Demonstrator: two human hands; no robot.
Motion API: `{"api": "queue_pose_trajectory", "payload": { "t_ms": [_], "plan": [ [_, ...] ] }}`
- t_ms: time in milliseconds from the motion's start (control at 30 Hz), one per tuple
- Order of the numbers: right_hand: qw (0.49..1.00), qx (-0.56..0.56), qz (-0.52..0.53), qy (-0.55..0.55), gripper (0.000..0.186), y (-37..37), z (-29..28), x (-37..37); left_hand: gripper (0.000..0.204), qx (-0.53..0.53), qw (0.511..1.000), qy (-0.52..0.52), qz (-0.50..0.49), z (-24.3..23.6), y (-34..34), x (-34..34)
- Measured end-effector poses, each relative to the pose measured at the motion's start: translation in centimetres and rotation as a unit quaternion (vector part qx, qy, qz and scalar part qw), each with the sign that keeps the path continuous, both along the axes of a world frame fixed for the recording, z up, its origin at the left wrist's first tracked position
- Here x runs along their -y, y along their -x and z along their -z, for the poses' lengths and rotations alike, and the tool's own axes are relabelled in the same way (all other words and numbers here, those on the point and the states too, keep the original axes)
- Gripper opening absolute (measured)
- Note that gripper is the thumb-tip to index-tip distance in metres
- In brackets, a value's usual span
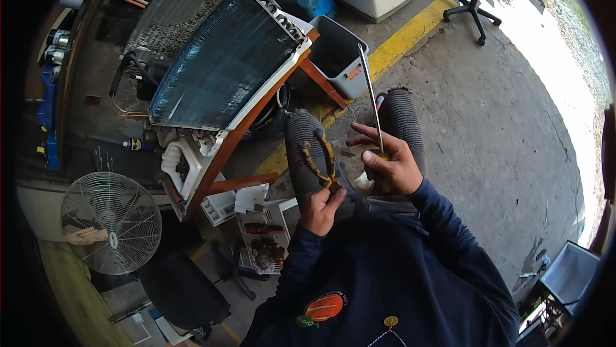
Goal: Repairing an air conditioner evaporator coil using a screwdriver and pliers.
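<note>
My left hand (319, 213) is closed around the head end of a pair of pliers (310, 162). Their black and orange handles point away from me, spread apart, over my left knee. In my right hand (398, 166) is a long screwdriver (371, 93), its thin metal shaft slanting up and away and its handle mostly hidden in the palm. The thumb presses at the base of the shaft while a couple of fingers stretch out to the left. Both tools are held above my lap, apart from each other.
A finned coil (221, 58) with bent tubes lies on the wooden-edged bench (234, 135) ahead left. Behind it stands a grey bin (340, 32). A round wire-guard fan (112, 222) and a black chair (183, 289) are at left; another wheeled chair (478, 0) stands far right.
</note>
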State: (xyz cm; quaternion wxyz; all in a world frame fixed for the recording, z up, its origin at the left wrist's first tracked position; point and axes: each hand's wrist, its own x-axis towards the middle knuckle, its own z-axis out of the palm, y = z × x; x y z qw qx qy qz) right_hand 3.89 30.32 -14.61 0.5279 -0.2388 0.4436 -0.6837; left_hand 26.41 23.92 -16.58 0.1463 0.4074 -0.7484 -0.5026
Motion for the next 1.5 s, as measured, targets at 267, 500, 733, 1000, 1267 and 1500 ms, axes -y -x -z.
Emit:
{"api": "queue_pose_trajectory", "payload": {
  "t_ms": [267,500,733,1000,1267,1500],
  "plan": [
    [0.945,-0.294,0.134,-0.044,0.064,2.1,1.4,-1.6,0.03,0.146,0.956,0.151,0.204,2.3,6.7,-3.9],
    [0.968,-0.229,0.078,-0.068,0.061,4.9,1.9,-4.3,0.03,0.08,0.957,-0.032,0.276,-1.4,11.9,0.4],
    [0.961,-0.272,0.054,0.021,0.046,3.6,0.3,-0.8,0.027,-0.181,0.918,-0.299,0.189,1.6,11.5,2.8],
    [0.966,0.165,-0.028,-0.195,0.027,1.8,6.7,1.3,0.019,-0.154,0.962,-0.153,0.169,-1.3,8.0,5.6],
    [0.974,0.09,-0.063,-0.196,0.018,-0.7,12.6,0.4,0.025,-0.123,0.946,0.092,0.287,4.6,9.3,6.8],
    [0.931,0.213,0.063,-0.291,0.02,0.9,11.8,1.9,0.02,-0.199,0.954,-0.147,0.17,7.4,9.3,8.4]
  ]
}}
